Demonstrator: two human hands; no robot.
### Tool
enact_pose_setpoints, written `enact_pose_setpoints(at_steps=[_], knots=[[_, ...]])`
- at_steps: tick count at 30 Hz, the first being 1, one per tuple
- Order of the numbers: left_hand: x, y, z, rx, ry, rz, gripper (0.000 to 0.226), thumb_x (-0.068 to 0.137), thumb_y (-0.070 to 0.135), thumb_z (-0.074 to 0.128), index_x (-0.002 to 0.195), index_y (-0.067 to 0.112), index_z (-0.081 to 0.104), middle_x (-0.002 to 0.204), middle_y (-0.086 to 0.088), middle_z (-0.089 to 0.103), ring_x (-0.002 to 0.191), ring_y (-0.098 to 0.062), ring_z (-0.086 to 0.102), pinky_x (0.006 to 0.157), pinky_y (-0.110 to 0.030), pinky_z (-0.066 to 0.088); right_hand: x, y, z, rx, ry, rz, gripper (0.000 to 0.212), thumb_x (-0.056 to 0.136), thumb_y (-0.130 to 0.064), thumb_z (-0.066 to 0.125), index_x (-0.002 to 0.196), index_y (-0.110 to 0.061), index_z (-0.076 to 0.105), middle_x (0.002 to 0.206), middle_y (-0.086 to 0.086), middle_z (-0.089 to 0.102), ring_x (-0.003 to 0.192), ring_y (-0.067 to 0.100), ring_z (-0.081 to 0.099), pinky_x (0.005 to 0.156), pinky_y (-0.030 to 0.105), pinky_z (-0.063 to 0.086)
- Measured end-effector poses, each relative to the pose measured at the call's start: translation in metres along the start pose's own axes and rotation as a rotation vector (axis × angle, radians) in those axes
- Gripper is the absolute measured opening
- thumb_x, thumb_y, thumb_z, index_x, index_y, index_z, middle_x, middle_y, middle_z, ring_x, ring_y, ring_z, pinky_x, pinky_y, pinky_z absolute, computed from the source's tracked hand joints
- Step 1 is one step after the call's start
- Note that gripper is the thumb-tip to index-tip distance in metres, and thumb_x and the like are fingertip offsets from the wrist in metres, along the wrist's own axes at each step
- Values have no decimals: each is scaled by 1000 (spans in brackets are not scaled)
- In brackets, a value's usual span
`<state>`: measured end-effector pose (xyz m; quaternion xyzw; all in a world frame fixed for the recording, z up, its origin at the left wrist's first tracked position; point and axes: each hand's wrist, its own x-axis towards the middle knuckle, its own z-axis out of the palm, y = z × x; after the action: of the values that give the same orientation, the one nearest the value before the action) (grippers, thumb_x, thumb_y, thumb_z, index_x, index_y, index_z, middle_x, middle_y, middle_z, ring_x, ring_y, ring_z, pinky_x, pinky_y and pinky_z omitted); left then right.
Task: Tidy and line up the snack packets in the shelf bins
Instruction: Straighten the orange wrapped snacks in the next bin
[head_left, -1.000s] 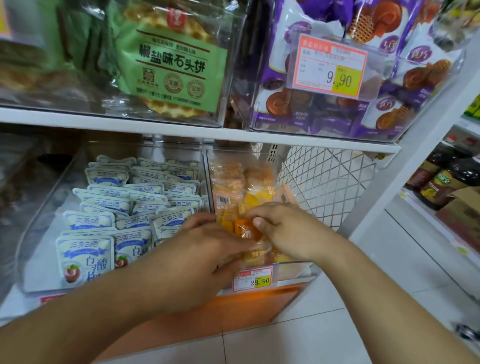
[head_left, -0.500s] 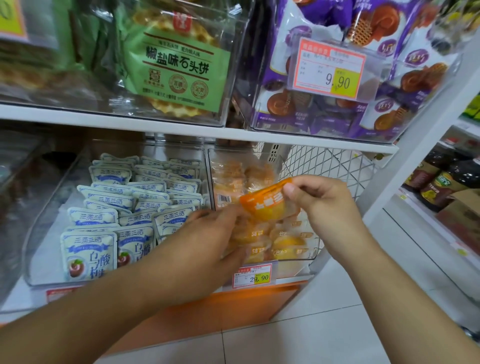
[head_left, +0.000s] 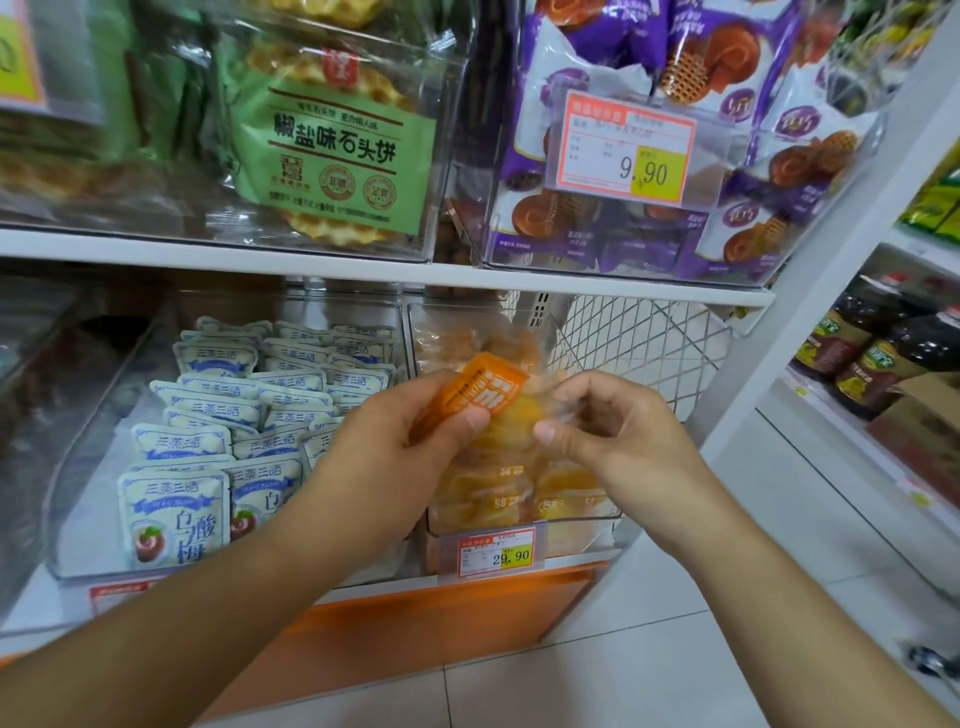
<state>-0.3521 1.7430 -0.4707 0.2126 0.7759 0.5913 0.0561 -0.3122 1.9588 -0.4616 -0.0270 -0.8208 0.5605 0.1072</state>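
Whereas a second ago both hands were pressed down among the packets in the right-hand clear bin (head_left: 519, 525), one orange packet (head_left: 480, 395) has since been lifted out and now sits above that bin, passed across from right hand to left. The left hand (head_left: 395, 447) holds it with thumb on its front face and fingers curled behind; the right hand (head_left: 618, 431) pinches the packet's clear, yellowish end between thumb and fingertips. My reading is that a stray packet is being turned to face the same way as the rest before going back.

One packet is held. Below it, about six orange packets show in the bin, though blur makes this uncertain. The left bin (head_left: 72, 467) holds roughly twenty white-and-blue plum packets (head_left: 174, 514) in overlapping rows. Two price tags are visible: one (head_left: 496, 553) on the orange bin, one (head_left: 626, 148) on the shelf above.
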Motion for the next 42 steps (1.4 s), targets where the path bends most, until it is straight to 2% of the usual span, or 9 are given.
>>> enact_pose_setpoints(at_steps=[6,12,19,22,25,30,34,36,42], knots=[[0,-3,-6,229,-103,-16,23,98,39,62,114,50,50,104,29,66,98,13,62,69,-8,49,-1,-6,-6,264,136,-39,15,93,4,70,96,-10,64,80,10,76,67,22,67,64,33,59],[4,-10,-22,113,-262,-72,58,87,-9,57,124,36,52,115,15,67,110,5,63,84,-18,52,0,-2,-16,-60,117,-118,18,87,0,79,90,-17,76,90,6,80,86,30,76,83,47,62],[2,-12,-20,250,-303,-24,59,88,-3,59,128,40,52,122,20,64,91,20,59,62,-7,46,-3,-11,-3,-583,-109,-201,11,85,-22,84,91,-30,79,78,-17,70,76,2,63,71,18,46],[2,-13,-22,342,-321,47,56,86,3,63,122,46,55,125,26,59,112,17,54,86,-6,47,-6,-5,12,-704,-280,-173,24,88,-37,82,108,-42,72,94,-18,70,85,4,68,77,22,53],[5,-16,-23,483,-304,115,52,84,7,65,126,37,62,127,27,52,117,10,52,97,-6,41,-4,-3,5,-613,-191,-135,27,88,-26,84,110,-37,74,100,-18,71,100,-3,65,85,9,48],[8,-19,-19,531,-304,151,49,85,10,65,128,33,66,129,29,48,119,11,45,88,7,27,-6,7,12,-749,-115,-234,20,93,-21,77,108,-33,81,97,-16,75,90,1,64,85,18,51],[7,-15,-16,492,-351,152,59,78,34,61,136,38,57,125,26,51,117,6,51,100,-20,46,-6,8,23,-826,-227,-236,35,98,-16,64,120,-41,77,103,-17,77,97,6,69,86,31,58],[5,-13,-14,534,-378,227,56,83,29,61,139,37,54,122,22,58,112,5,51,99,-15,41,-4,3,20,-787,-270,-143,35,101,-16,60,120,-41,75,99,-19,75,93,1,67,83,25,55],[-1,-16,-9,725,-348,334,55,99,29,52,152,41,39,95,40,39,97,5,37,115,-19,13,17,15,-12,-833,159,-220,30,92,-6,69,116,-22,75,117,-7,71,114,15,58,94,14,32]])
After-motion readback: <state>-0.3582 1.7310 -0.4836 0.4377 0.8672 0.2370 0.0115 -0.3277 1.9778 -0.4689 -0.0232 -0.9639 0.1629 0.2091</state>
